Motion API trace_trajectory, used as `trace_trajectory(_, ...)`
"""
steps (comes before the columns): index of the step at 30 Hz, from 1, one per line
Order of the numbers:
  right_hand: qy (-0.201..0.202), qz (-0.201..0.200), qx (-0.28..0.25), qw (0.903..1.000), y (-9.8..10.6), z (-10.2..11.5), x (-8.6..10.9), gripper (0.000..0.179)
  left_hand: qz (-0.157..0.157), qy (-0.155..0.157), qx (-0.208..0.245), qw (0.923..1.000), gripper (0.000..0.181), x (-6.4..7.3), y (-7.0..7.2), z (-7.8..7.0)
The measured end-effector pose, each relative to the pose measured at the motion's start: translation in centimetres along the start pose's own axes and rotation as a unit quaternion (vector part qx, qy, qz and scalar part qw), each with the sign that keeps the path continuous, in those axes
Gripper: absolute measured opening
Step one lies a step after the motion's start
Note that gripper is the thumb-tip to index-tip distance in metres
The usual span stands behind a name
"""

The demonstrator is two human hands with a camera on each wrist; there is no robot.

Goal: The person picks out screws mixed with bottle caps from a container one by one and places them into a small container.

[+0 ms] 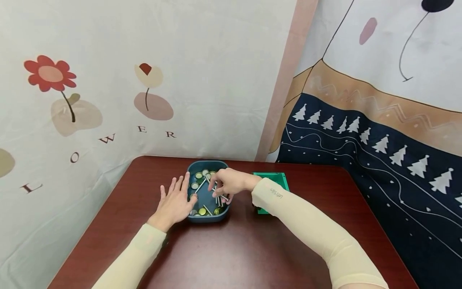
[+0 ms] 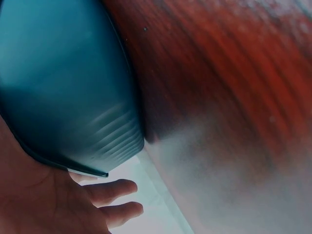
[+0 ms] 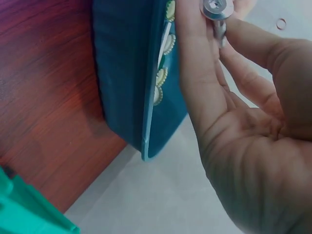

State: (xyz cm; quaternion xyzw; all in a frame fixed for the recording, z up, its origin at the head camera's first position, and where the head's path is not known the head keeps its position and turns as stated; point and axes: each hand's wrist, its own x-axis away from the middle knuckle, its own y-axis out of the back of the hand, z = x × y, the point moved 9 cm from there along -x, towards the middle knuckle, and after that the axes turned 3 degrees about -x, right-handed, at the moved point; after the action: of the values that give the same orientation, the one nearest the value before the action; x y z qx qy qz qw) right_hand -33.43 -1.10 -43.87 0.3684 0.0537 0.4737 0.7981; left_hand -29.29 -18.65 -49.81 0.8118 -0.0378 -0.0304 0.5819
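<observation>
A blue bin (image 1: 209, 219) stands near the table's far edge, with bottle caps (image 1: 202, 211) and several long metal bolts (image 1: 200, 186) lying in it. My left hand (image 1: 175, 202) rests against the bin's left rim, its fingers straight and spread. Over the right part of the bin, my right hand (image 1: 231, 181) is bent downward. In the right wrist view its fingers hold a bolt (image 3: 216, 9) with a round socket head. Part of the bin's contents is hidden under that hand. The left wrist view shows the bin's smooth outer wall (image 2: 63, 73) beside the palm.
A green tray (image 1: 285, 184) stands to the right of the bin, partly covered by the right forearm. Both stand on a reddish-brown wooden table (image 1: 231, 257). Printed cloth (image 1: 216, 80) hangs behind the table and along its right side.
</observation>
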Motion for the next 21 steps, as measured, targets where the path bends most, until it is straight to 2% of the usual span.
trace_trajectory(7, -0.02, 0.003, -0.044, 0.9988, 1.0, -1.3, 1.6, 0.026, -0.004, -0.004, 0.005, 1.0, 0.092, -0.1, 0.0, 0.2)
trace_trajectory(14, -0.02, -0.006, -0.073, 0.9971, 2.3, -2.1, 3.4, 0.026, -0.01, -0.006, 0.004, 0.9999, 0.092, -0.2, -0.1, 0.2)
trace_trajectory(21, -0.016, -0.005, -0.105, 0.9943, 3.3, -3.1, 5.0, 0.035, -0.006, -0.006, 0.003, 1.0, 0.091, -0.3, -0.1, 0.3)
